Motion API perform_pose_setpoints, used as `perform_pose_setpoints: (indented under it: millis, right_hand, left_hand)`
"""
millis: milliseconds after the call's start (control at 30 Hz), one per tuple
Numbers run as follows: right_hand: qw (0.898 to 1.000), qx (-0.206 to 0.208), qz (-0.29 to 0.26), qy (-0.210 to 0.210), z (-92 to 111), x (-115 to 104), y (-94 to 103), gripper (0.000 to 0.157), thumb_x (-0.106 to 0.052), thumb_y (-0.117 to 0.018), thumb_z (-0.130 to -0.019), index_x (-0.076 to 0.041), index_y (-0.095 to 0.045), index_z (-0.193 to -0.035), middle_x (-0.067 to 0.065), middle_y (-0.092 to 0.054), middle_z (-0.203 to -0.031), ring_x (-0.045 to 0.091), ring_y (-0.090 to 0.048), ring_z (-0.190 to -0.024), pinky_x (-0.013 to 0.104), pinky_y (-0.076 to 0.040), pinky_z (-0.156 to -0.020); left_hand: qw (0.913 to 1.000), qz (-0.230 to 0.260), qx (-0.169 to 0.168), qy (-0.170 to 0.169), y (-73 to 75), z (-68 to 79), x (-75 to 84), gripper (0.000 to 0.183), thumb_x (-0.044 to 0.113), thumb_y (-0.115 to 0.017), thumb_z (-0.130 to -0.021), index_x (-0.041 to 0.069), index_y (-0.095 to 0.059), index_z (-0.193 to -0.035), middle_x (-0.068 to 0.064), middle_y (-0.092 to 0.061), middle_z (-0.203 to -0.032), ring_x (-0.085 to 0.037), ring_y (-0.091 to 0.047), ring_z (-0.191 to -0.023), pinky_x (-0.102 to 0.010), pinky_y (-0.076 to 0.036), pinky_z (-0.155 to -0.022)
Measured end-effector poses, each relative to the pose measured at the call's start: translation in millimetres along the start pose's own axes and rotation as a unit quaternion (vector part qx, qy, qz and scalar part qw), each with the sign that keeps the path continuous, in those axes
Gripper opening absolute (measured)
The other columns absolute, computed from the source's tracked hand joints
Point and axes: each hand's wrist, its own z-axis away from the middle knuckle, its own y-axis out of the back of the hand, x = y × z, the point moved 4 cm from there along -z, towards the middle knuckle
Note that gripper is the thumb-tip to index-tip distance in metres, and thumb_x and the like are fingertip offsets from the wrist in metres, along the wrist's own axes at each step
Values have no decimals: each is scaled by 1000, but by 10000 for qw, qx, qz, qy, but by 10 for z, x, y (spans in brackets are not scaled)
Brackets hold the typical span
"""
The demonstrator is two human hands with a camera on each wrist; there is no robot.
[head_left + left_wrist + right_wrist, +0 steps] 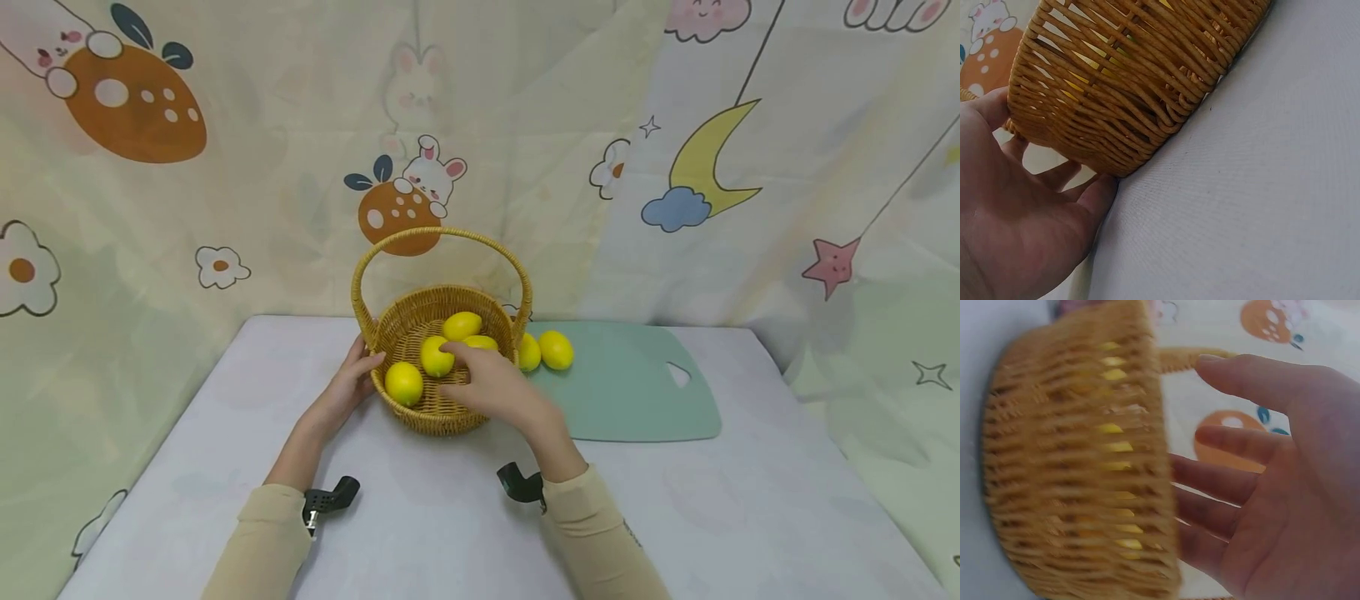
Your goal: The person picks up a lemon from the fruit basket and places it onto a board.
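Note:
A wicker basket (450, 423) with a tall arched handle stands on the table and holds several yellow lemons (404, 383). My left hand (347, 385) holds its left side, thumb at the rim and fingers along the outer wall, as the left wrist view (1029, 212) also shows. Over the basket's right rim reaches my right hand (498, 385), thumb and fingers spread apart and nothing between them. Its fingertips partly cover the lemons inside. In the right wrist view the fingers (1229, 444) extend past the rim, and bits of yellow show through the weave.
Right of the basket lies a pale green cutting board (630, 392) with a handle hole. Two lemons (556, 350) sit at its left end, one partly behind the basket. A cartoon-print curtain (540, 208) hangs behind the white table (420, 533).

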Motion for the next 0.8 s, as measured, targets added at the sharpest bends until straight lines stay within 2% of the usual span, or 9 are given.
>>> perform_pose_setpoints:
  millis: [167, 267, 467, 633, 800]
  right_hand:
    - [9999, -135, 24, 98, -77, -16, -150, 68, -46, -70, -89, -18, -47, -147, 9, -65, -128, 24, -64, -109, 38, -55, -89]
    - [9998, -165, -2, 127, -108, -14, -205, 71, -48, -71, -89, -18, -46, -148, 8, -63, -134, 26, -62, -117, 42, -53, -96]
    - [9993, -197, 248, 190, -181, 4, -298, 67, -45, -69, -91, -20, -46, -148, 5, -61, -139, 25, -60, -124, 45, -51, -102]
    - [9981, -198, 431, 387, -242, -23, -365, 61, -42, -68, -93, -26, -48, -147, 0, -59, -141, 21, -59, -126, 43, -50, -103]
    - [9949, -403, 809, 438, -273, -40, -440, 57, -42, -63, -96, -36, -43, -149, -5, -54, -147, 17, -54, -132, 43, -47, -108]
  left_hand:
    - [10000, -1, 13, -58, 3, -2, 13, 67, 31, -40, -106, 46, 0, -157, -5, -5, -169, -30, -16, -153, -58, -15, -123]
    - [9999, -22, 22, -96, -4, -14, 15, 67, 31, -40, -106, 43, 0, -158, -5, -6, -169, -31, -17, -153, -58, -16, -123]
    - [9999, -12, -36, -103, -24, -28, 3, 66, 31, -39, -106, 43, 0, -158, -5, -6, -169, -31, -16, -153, -59, -16, -123]
    - [9999, -1, -33, -105, -34, -20, 1, 66, 31, -39, -106, 42, 1, -158, -4, -5, -169, -30, -16, -154, -58, -16, -123]
    - [10000, 11, 6, -79, -25, 0, 4, 65, 34, -40, -106, 43, -1, -158, -2, -6, -168, -28, -16, -154, -57, -15, -123]
